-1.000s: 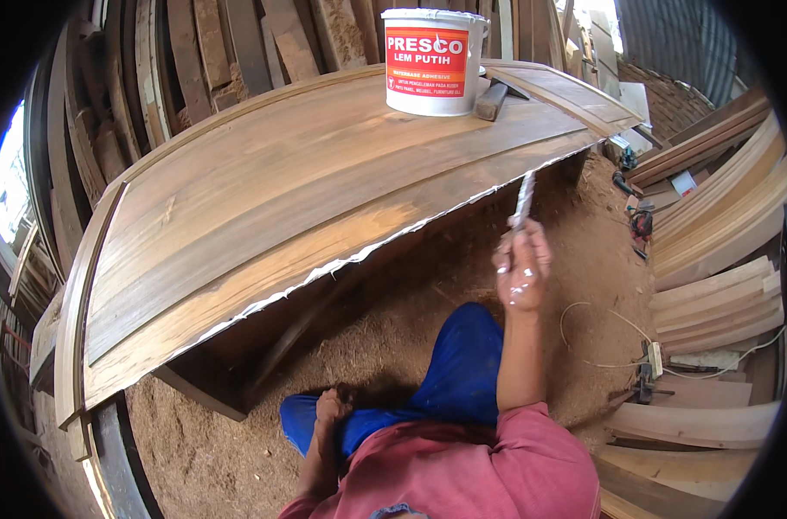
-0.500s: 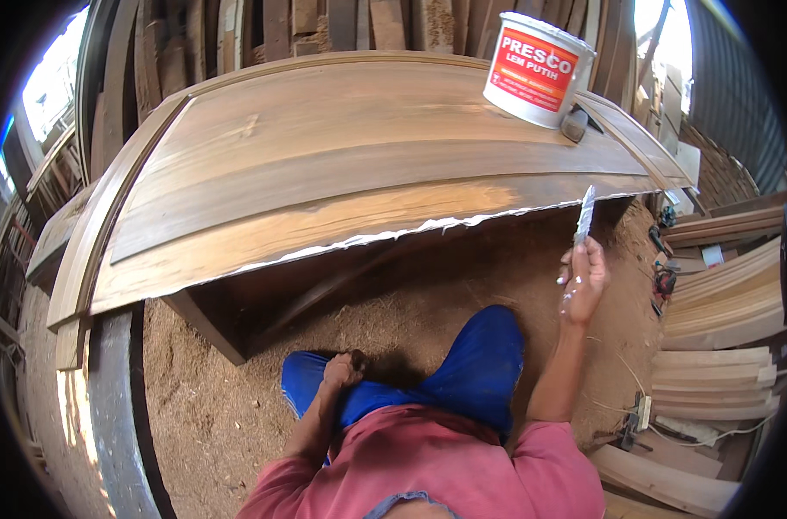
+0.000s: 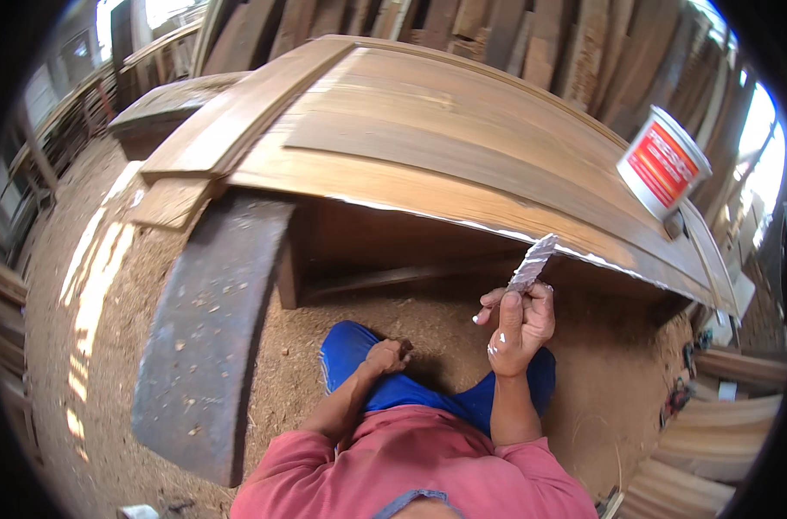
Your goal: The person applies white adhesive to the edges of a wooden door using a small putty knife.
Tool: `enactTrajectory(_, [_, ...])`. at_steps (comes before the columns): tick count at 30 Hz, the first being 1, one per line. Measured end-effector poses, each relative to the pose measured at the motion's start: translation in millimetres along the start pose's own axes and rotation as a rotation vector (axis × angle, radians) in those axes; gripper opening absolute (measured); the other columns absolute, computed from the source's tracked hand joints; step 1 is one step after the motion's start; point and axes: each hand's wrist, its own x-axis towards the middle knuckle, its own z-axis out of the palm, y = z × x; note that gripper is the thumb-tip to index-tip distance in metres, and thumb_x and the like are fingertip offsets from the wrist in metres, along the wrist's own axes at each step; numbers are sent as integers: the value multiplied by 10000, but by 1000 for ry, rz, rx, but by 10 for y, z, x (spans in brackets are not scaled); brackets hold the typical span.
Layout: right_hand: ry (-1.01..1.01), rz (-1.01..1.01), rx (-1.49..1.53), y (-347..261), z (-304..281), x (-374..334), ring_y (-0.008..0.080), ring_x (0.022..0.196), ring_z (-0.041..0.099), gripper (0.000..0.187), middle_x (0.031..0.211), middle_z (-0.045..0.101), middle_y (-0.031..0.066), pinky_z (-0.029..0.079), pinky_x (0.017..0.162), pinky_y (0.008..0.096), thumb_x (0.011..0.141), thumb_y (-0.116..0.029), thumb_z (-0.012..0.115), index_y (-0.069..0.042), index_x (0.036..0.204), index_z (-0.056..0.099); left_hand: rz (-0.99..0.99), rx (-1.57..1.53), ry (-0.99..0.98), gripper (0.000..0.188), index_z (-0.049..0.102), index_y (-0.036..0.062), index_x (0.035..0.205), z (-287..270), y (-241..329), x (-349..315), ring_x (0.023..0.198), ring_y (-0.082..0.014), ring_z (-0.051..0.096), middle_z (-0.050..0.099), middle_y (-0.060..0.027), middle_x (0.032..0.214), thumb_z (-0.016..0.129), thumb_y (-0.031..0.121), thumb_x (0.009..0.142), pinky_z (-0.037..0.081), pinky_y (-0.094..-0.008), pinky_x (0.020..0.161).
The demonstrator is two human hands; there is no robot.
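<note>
My right hand (image 3: pixel 521 330) grips a flat spreader stick (image 3: pixel 532 262) coated with white paste, its tip pointing up beside the near edge of the wooden panel (image 3: pixel 462 130). White spots of paste show on my fingers and thumb. A bead of white paste (image 3: pixel 597 258) runs along that panel edge. My left hand (image 3: pixel 387 356) rests as a loose fist on my blue-trousered left knee, apart from the panel. On the panel's right end stands a white tub (image 3: pixel 661 164) with a red label. A small dark block (image 3: pixel 674 227) lies close to the tub's base.
A dark, worn bench plank (image 3: pixel 212 337) supports the panel's left end. Rough boards (image 3: pixel 584 52) lean upright behind the panel. Cut timber (image 3: pixel 713 441) is stacked at the lower right. Sawdust covers the floor (image 3: pixel 281 415).
The view has swung left, so the panel and tub sit farther right. My right hand with the stick has moved left along the pasted edge. My left hand stays on the knee.
</note>
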Motion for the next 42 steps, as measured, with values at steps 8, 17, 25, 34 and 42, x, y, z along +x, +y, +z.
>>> enactTrajectory(8, [-381,-50,-307,-598,674,185,108,609,632,201,844,707,134,506,545,244,934,-45,652,54,1109,634,21,-151,98,344,664,145,1189,176,-279,-5,988,-388,667,703,-209,1010,587,324,904,531,-482,875])
enactTrajectory(17, [-788,-765,-987,-1674,1046,1316,314,888,593,290,982,644,142,472,761,403,824,13,677,-32,1110,692,58,-148,118,347,647,147,1191,122,-194,2,985,-385,669,706,-196,1012,587,340,909,530,-491,847])
enactTrajectory(25, [-947,-913,-817,-1356,1587,1497,323,860,590,260,932,611,124,479,727,426,818,-33,704,-72,1075,698,76,-217,224,336,647,134,1158,264,-330,55,972,-386,672,709,-190,993,599,356,910,533,-485,836])
enactTrajectory(34, [-943,-954,-822,-1375,1770,1577,332,828,602,209,907,624,143,483,707,424,844,-59,683,-35,1052,693,55,-249,174,330,638,145,1179,122,-264,-62,975,-385,672,710,-184,1002,583,347,924,535,-486,831])
enactTrajectory(42, [-1027,-953,-998,-1524,1773,1514,319,827,628,274,919,622,145,502,693,393,790,28,705,-38,1055,693,56,-227,157,347,648,127,1195,142,-227,7,994,-371,674,713,-182,1003,589,322,914,533,-475,857])
